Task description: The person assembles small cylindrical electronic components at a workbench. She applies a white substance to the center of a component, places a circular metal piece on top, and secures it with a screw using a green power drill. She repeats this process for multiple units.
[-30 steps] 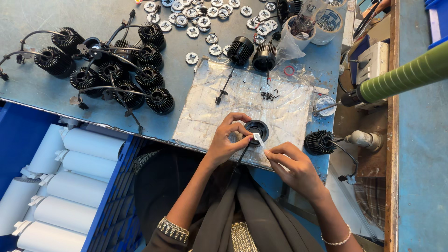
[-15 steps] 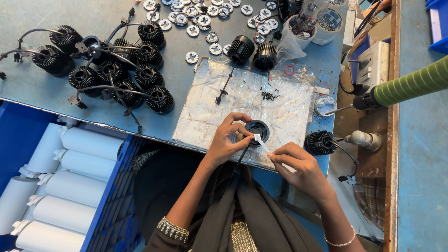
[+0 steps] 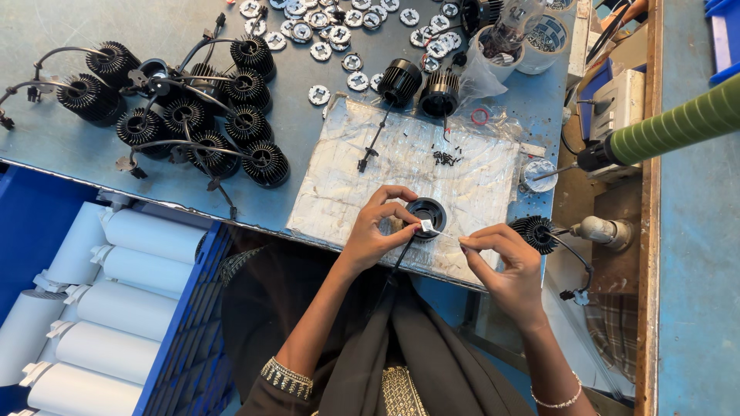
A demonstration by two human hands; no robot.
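- Far left, a cluster of wired black finned housings (image 3: 193, 123) looks already assembled.
- Near centre, the left hand (image 3: 378, 231) curls its fingers around a black round housing (image 3: 426, 212) on the foil mat (image 3: 347, 177).
- The right hand (image 3: 505, 258) pinches something too small to identify.
- Far off, loose white discs (image 3: 339, 35) look unused.

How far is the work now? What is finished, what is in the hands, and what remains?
Looks done: a cluster of black finned parts with cables lies at the table's left. In hand: the left hand steadies a black round part on the foil sheet; the right hand pinches something too small to tell. Probably left: two finned parts and many small round discs.
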